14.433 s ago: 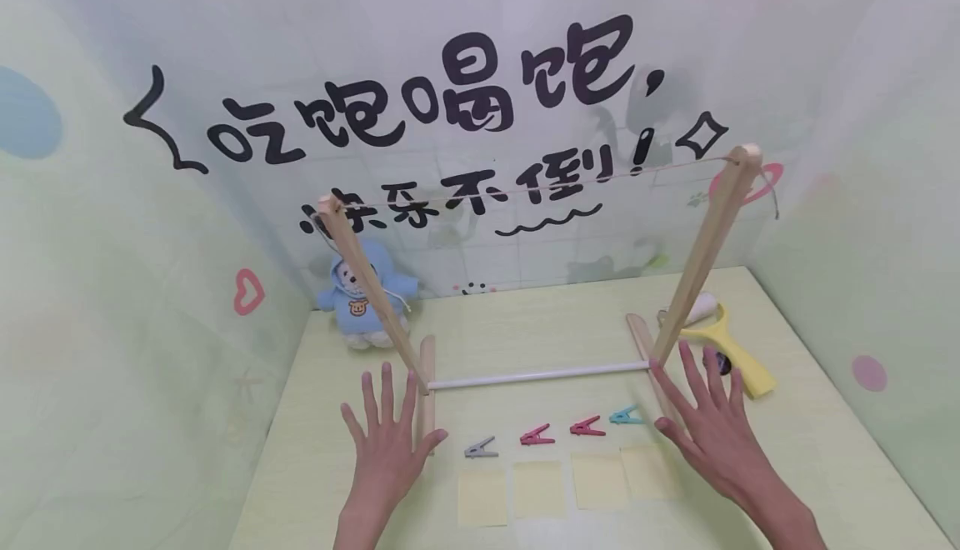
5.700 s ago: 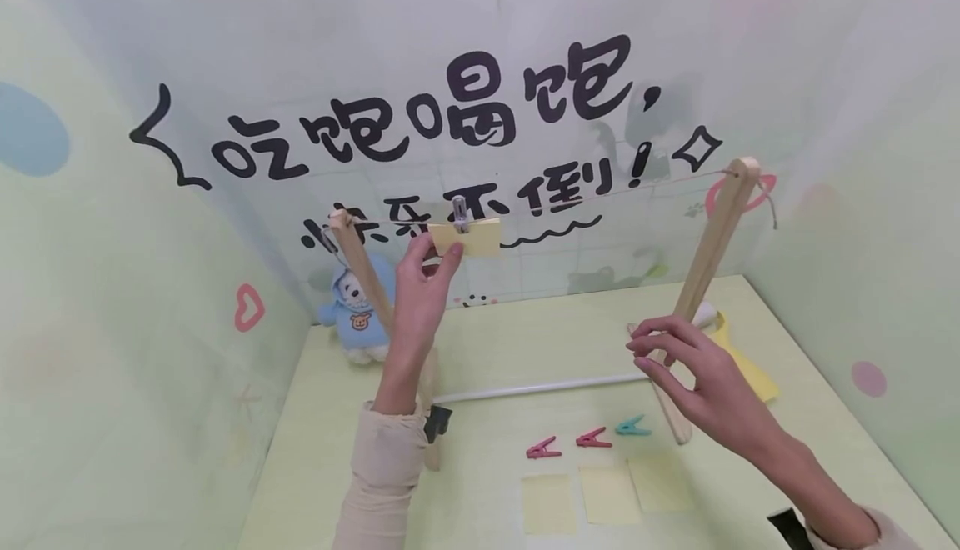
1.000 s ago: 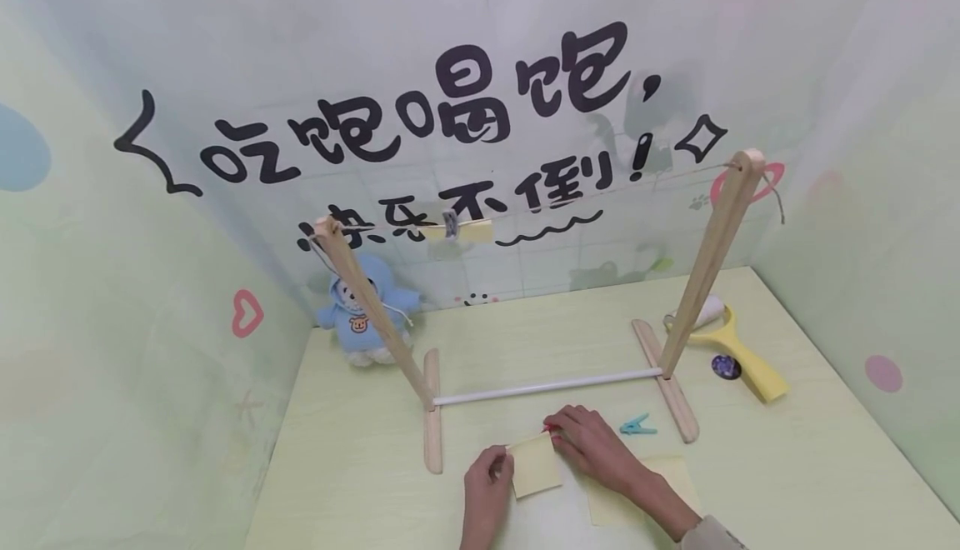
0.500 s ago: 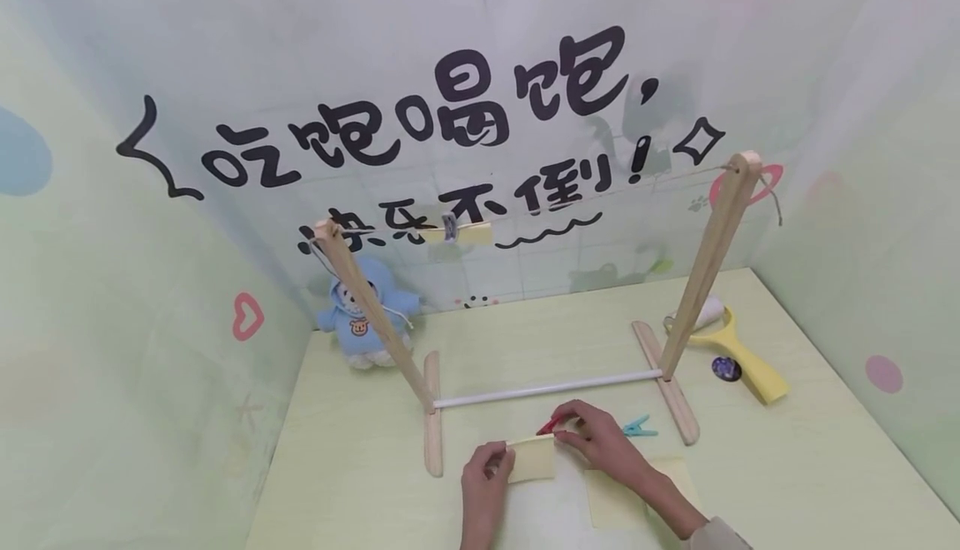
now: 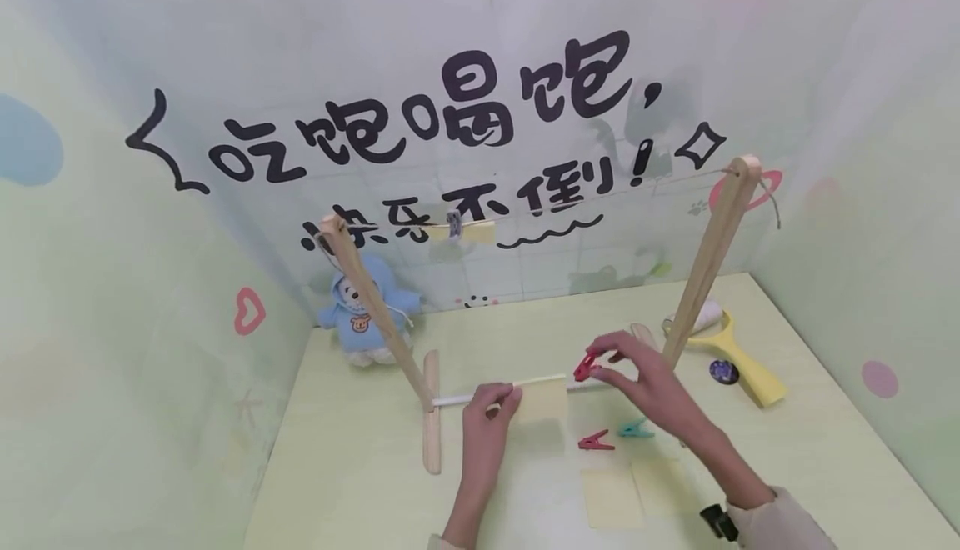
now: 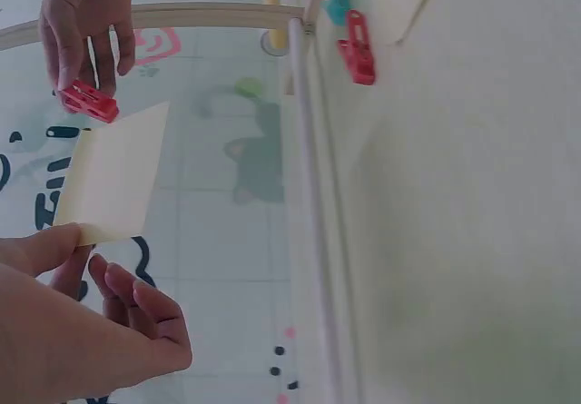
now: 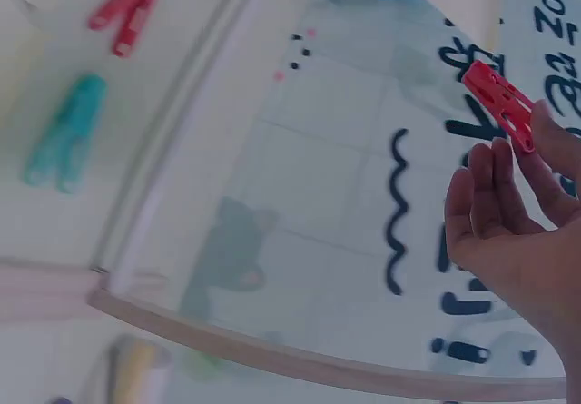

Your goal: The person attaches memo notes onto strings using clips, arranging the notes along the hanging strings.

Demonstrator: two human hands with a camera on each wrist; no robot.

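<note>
My left hand [image 5: 483, 429] pinches a pale yellow paper note [image 5: 546, 400] by its upper left corner, raised in front of the white rod. To its right, my right hand [image 5: 648, 379] pinches a red clothespin [image 5: 584, 366] by its handles. A small gap separates this pin from the note; the right wrist view shows the pin [image 6: 89, 102] close up in neither paper nor string. On the string above, a grey clothespin [image 5: 454, 224] holds another yellow note [image 5: 480, 232]. Below lie a second red clothespin [image 5: 596, 441], a teal clothespin [image 5: 636, 429] and two notes [image 5: 612, 500].
Two wooden posts [image 5: 708, 267] carry the string, joined low down by a white rod [image 5: 453, 401]. A plush toy in blue [image 5: 363, 317] sits behind the left post. Beside the right post lie a yellow-handled roller [image 5: 742, 367] and a dark oval object [image 5: 723, 372].
Since half a second ago, both hands have risen from the tabletop with the note and red clothespin. Earlier, the grey clothespin and first note left the table and were fixed to the string.
</note>
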